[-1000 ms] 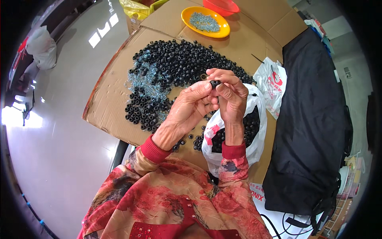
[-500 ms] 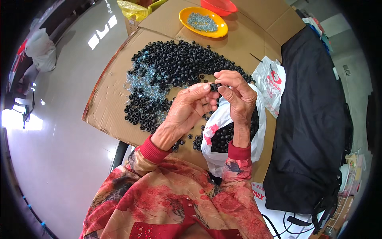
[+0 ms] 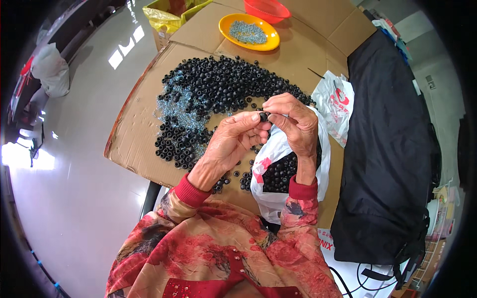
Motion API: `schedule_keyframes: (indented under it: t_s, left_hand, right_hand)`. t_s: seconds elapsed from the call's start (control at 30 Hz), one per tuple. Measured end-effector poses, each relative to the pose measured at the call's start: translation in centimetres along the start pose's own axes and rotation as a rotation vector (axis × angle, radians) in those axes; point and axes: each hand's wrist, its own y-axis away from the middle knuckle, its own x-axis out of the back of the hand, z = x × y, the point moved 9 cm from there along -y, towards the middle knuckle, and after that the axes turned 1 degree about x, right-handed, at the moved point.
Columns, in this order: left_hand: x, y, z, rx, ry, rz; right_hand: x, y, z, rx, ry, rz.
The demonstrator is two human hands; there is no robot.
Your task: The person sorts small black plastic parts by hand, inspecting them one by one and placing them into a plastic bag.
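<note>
Left hand (image 3: pixel 233 135) pinches one black bead (image 3: pixel 263 117) above the cardboard (image 3: pixel 133 130), right hand (image 3: pixel 298 130) close up against it, its own hold unclear; just this bead being handled, a broad heap (image 3: pixel 218 82) untouched, plenty more in the white bag (image 3: pixel 267 200)

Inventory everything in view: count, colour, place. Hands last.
cardboard: count unclear, brown, centre
large beads: uncountable, black, heaped on cardboard
small beads: uncountable, clear bluish, heap's left side
dish: one, yellow-orange, far side, holding similar small beads
basin: one, red, beyond dish
open bag: one, white, near right, black beads inside
flat bag: one, white with red print, right
large cloth item: one, black, far right
box liner: one, yellow, top left
stuffed bag: one, white, left edge
floor: one, grey, left
held bead: at least one, black, centre
left hand: one, red-cuffed, at held bead
right hand: one, red-cuffed, at held bead
</note>
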Motion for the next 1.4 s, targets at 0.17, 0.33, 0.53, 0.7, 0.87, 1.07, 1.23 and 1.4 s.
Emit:
schedule_keyframes:
  t_s: [0.17,0.33,0.53,0.7,0.87,1.07,1.23,1.4]
  left_hand:
    - [-0.3,-0.1,-0.8,0.027,0.012,0.038]
    - [-0.7,-0.7,-1.6,0.022,0.033,0.046]
    - [-1.4,-1.9,-2.8,0.041,0.040,0.066]
    - [-2.2,-3.0,-4.2,0.031,0.028,0.093]
    - [-2.2,-3.6,-4.9,0.005,-0.005,0.095]
    - [-2.5,-3.8,-6.2,-0.007,-0.024,0.111]
    - [-2.3,-4.2,-7.6,0.017,0.009,0.123]
    - [-1.9,-4.6,-8.7,0.030,-0.009,0.132]
  right_hand:
    - [0.7,0.5,0.4,-0.012,-0.047,-0.008]
    - [1.8,0.6,0.6,-0.067,-0.039,-0.047]
    - [3.6,1.2,2.4,-0.163,-0.150,-0.003]
    - [5.6,1.8,3.6,-0.297,-0.222,0.048]
    - [6.7,2.1,1.0,-0.100,0.143,0.103]
    - [6.9,3.5,-0.9,0.111,0.502,0.155]
    - [7.6,4.4,-1.2,0.179,0.540,0.174]
    - [7.9,5.5,-0.6,0.191,0.544,0.194]
